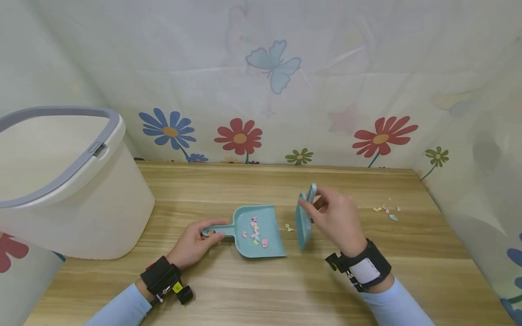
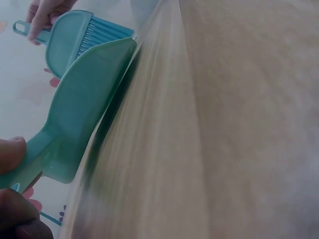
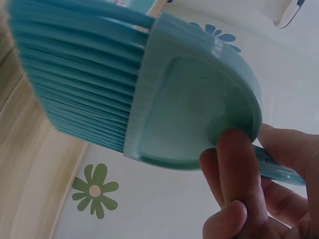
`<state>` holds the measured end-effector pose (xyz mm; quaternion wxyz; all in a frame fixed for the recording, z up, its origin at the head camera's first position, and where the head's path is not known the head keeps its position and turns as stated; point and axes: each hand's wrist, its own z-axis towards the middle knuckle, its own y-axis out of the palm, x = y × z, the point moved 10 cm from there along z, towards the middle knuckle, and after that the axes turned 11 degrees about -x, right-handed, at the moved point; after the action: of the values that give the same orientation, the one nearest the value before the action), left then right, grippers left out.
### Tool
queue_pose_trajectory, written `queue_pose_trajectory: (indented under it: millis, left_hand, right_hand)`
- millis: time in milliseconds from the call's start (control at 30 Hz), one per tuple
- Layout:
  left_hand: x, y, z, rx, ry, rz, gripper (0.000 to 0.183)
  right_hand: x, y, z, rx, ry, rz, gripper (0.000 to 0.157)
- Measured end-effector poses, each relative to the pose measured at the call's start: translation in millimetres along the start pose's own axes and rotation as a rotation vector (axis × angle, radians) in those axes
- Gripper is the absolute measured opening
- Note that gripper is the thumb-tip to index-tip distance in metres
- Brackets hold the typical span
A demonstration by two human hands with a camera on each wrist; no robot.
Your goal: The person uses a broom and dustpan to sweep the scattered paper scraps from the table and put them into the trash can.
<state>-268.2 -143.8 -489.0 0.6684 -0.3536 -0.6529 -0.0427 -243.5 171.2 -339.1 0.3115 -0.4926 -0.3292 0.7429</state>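
A teal dustpan point(image 1: 248, 246) lies on the wooden table with several pink, yellow and blue paper scraps point(image 1: 255, 233) in it. My left hand point(image 1: 195, 243) grips its handle, thumb on top. To the right, my right hand point(image 1: 336, 219) holds a matching teal hand brush point(image 1: 303, 224) upright by its handle, bristles downward. In the right wrist view the brush point(image 3: 192, 109) shows its bristles and rounded head, with fingers against the head and handle. A few yellow scraps point(image 1: 288, 227) lie on the table between dustpan and brush.
A large white bin point(image 1: 118, 213) with a grey rim stands at the left. More paper scraps point(image 1: 385, 208) are scattered at the table's right side. A curtain point(image 1: 322, 90) printed with flowers and a butterfly hangs behind the wooden table point(image 1: 253, 294).
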Motion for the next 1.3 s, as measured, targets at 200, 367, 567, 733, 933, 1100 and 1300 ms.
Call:
queue_pose_trajectory:
  millis: [200,367,567,733,933,1100,1300]
  left_hand:
    - [1.6,-0.3,1.1,-0.008,-0.009,0.021,0.034]
    - [3.4,0.7,1.4,-0.013,-0.015,0.027,0.033]
    - [4.0,1.6,1.7,-0.012,-0.002,0.035,0.032]
    - [3.8,2.3,1.4,-0.016,0.009,0.015,0.034]
    - [7.5,-6.3,-4.4,-0.003,0.012,0.001,0.037]
    - [25.3,-24.5,-15.9,0.058,0.048,0.022,0.037]
    - [75.2,-54.5,-50.6,0.232,0.174,0.041,0.032]
  right_hand:
    - [-5.3,15.0,-1.7,-0.077,-0.019,-0.032,0.02]
    - [-6.2,26.8,-3.3,-0.133,-0.027,0.092,0.017]
    - [-2.7,23.3,-6.3,-0.111,-0.039,0.3,0.011]
    - [-0.4,12.1,-7.9,-0.057,-0.04,0.286,0.01]
    - [1.5,3.1,-6.3,-0.023,-0.021,0.256,0.01]
    - [2.4,-3.4,-5.2,0.007,-0.014,0.219,0.01]
    - [5.2,-6.2,-7.6,0.025,-0.009,0.199,0.008]
